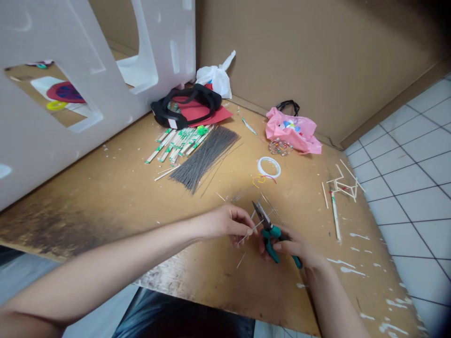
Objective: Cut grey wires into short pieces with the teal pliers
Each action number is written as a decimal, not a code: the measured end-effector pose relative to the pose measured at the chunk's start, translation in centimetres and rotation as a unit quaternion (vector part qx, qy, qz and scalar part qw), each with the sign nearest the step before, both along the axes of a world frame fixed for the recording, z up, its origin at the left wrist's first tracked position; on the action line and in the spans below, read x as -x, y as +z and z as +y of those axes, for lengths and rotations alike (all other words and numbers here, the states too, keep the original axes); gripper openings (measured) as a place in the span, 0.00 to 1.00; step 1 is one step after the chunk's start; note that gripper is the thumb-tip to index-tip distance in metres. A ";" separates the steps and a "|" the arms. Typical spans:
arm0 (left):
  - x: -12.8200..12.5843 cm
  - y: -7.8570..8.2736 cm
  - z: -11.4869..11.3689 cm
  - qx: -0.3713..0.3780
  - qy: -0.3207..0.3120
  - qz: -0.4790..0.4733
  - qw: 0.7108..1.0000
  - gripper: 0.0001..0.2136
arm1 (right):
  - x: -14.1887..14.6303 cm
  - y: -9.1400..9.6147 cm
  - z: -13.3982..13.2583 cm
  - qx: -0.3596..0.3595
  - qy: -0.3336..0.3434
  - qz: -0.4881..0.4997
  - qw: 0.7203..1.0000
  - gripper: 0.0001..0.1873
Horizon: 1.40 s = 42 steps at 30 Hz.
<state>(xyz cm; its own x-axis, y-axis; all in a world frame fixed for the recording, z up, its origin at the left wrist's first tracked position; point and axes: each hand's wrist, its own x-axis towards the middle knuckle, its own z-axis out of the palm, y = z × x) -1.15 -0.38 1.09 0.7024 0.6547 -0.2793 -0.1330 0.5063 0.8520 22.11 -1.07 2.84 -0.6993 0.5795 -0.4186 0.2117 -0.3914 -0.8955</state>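
Observation:
My left hand [237, 221] pinches a thin metal wire [256, 226] between thumb and fingertips. In my right hand [292, 246] is a pair of pliers [268, 227] with teal and black handles, its dark jaws partly apart and pointing up and away. The wire's far end reaches the jaws; whether they touch it I cannot tell. More loose wires lie on the table just beyond both hands, and a short cut piece [241, 260] lies nearer to me.
A bundle of grey wires [206, 159] lies beside wrapped chopsticks [185, 141] and a black headset strap [186, 108]. Further right are a white tape roll [260, 167], a pink bag [306, 136] and joined wooden sticks [345, 190]. A white plastic panel [169, 28] stands left.

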 end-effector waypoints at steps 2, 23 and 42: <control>0.0 0.0 -0.1 0.001 -0.001 0.005 1.000 0.12 | 0.1 0.1 0.0 -0.003 -0.001 -0.002 1.000 0.20; 0.0 -0.3 0.1 0.003 0.006 0.022 1.000 0.12 | -0.3 -0.4 0.0 0.010 -0.008 -0.031 0.999 0.19; 0.3 -0.5 0.3 -0.018 0.000 0.047 0.999 0.09 | 0.5 0.1 -0.2 -0.091 -0.005 -0.128 0.988 0.13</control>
